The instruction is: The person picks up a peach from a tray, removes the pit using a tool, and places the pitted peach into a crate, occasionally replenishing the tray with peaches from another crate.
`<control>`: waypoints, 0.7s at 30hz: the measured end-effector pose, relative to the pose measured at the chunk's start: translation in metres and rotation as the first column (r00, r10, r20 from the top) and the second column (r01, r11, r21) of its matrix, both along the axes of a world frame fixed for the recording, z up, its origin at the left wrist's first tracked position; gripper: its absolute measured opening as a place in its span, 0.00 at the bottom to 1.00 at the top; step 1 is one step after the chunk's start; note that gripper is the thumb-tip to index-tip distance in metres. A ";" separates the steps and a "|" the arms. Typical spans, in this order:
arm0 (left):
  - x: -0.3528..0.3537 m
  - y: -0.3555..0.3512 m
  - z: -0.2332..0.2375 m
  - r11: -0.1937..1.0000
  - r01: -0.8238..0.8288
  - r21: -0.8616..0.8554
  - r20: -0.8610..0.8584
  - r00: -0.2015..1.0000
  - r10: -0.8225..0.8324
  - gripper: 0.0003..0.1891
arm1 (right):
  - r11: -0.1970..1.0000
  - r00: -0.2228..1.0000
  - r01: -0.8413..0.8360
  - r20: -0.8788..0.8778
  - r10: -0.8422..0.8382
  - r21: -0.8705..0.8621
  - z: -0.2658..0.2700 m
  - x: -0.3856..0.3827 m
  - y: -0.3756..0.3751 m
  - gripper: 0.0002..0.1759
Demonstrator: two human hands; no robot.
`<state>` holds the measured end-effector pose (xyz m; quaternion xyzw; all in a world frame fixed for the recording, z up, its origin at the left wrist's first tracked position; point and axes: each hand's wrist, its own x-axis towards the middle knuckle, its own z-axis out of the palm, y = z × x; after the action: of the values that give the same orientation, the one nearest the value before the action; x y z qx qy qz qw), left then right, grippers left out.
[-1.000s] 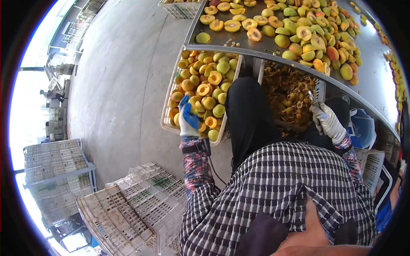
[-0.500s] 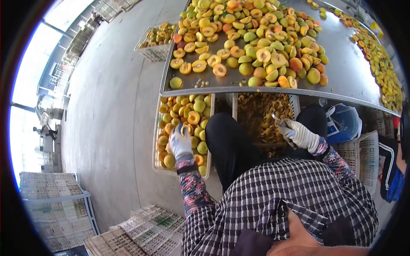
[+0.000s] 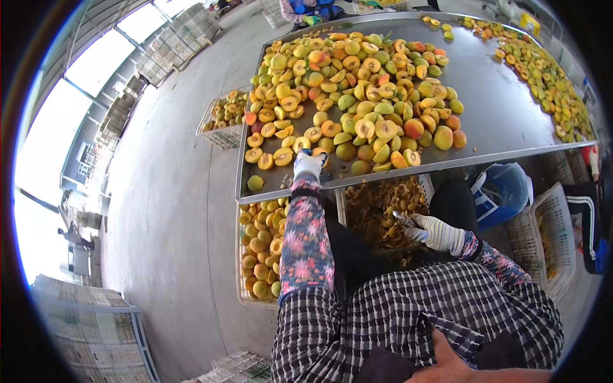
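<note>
Fingers of the left hand (image 3: 308,167) curl at a fruit (image 3: 322,157) on the counter (image 3: 488,96), grip unclear; the right hand's clamp a metal tool (image 3: 401,218). A loose grasp among crowded fruit could send one rolling over the near rim.

Stainless-looking metal table (image 3: 484,102), raised rim, bearing a broad heap of yellow-green stone fruit (image 3: 364,102), many showing cut faces. Further stone-fruit pieces (image 3: 546,80) are lying along the right side. One greenish fruit (image 3: 255,183) is resting near the near-left corner.
</note>
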<state>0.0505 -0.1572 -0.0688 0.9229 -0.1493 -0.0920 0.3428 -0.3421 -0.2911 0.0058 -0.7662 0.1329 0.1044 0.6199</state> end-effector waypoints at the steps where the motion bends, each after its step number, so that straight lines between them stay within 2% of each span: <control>1: 0.017 0.000 -0.031 0.901 -0.014 -0.434 -0.218 0.972 -0.090 0.21 | 0.999 0.998 0.022 -0.064 -0.020 0.042 0.006 -0.001 0.000 0.20; 2: -0.006 0.001 -0.005 0.729 -0.109 -0.676 -0.343 0.922 -0.181 0.19 | 0.995 0.991 0.044 -0.129 -0.032 0.087 0.012 0.000 -0.002 0.20; 3: -0.040 0.006 0.031 0.499 -0.247 -0.830 -0.433 0.850 -0.299 0.19 | 0.989 0.979 0.066 -0.198 -0.039 0.134 0.016 0.001 -0.003 0.20; 5: -0.074 0.019 0.053 0.370 -0.212 -0.904 -0.348 0.869 -0.353 0.25 | 0.986 0.995 0.075 -0.078 -0.064 0.148 0.015 0.002 -0.001 0.17; 6: -0.090 0.028 0.070 0.353 -0.190 -0.916 -0.323 0.872 -0.368 0.29 | 0.988 0.996 0.071 -0.065 -0.062 0.135 0.021 0.005 0.001 0.16; 7: -0.086 0.034 0.064 0.470 -0.111 -0.876 -0.278 0.911 -0.304 0.31 | 0.991 0.997 0.066 -0.048 -0.060 0.119 0.027 0.009 0.002 0.16; 8: -0.082 0.043 0.067 0.718 0.044 -0.695 -0.172 0.959 -0.225 0.30 | 0.991 0.998 0.055 -0.046 -0.050 0.121 0.027 0.010 0.003 0.15; 9: -0.076 0.054 0.070 0.896 0.148 -0.419 -0.040 0.983 -0.181 0.29 | 0.991 0.998 0.043 -0.045 -0.037 0.124 0.025 0.012 0.004 0.15; 10: -0.051 0.067 0.044 0.952 0.181 -0.245 0.016 0.983 -0.183 0.34 | 0.991 0.999 0.031 -0.042 -0.026 0.127 0.021 0.015 0.005 0.15; 11: -0.053 0.067 0.049 0.985 0.168 -0.033 0.105 0.981 -0.164 0.34 | 0.994 0.999 0.015 -0.042 -0.011 0.106 0.015 0.016 0.005 0.15; 13: -0.055 0.066 0.060 0.923 0.062 0.379 0.279 0.944 -0.178 0.35 | 0.998 0.999 -0.015 -0.045 0.018 0.068 -0.002 0.017 0.007 0.15; 14: -0.053 0.054 0.072 0.895 0.092 0.436 0.160 0.971 -0.178 0.36 | 0.999 0.999 -0.037 -0.015 0.037 0.018 -0.007 0.016 0.008 0.16; 15: -0.056 0.038 0.076 0.918 0.103 0.382 0.179 0.967 -0.183 0.35 | 0.999 0.999 -0.044 0.013 0.044 -0.011 -0.010 0.016 0.008 0.17; 17: -0.046 0.005 0.061 0.929 0.233 0.287 0.308 0.896 -0.319 0.35 | 0.996 0.996 -0.055 0.067 0.060 -0.077 -0.012 0.015 0.006 0.19; 19: -0.037 -0.033 0.048 0.917 0.359 0.171 0.280 0.875 -0.395 0.36 | 0.994 0.997 -0.058 0.039 0.062 -0.095 -0.005 0.015 0.005 0.21; 20: -0.043 -0.049 0.057 0.903 0.390 0.183 0.205 0.883 -0.423 0.39 | 0.993 0.998 -0.059 0.022 0.062 -0.104 -0.002 0.015 0.004 0.21; 21: -0.049 -0.061 0.065 0.870 0.381 0.313 0.161 0.882 -0.443 0.39 | 0.992 0.998 -0.059 0.004 0.060 -0.113 -0.001 0.015 0.003 0.22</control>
<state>0.0014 -0.2186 -0.0034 0.9118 -0.3678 -0.0769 0.1654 -0.3274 -0.2885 0.0051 -0.8042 0.1132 0.1122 0.5726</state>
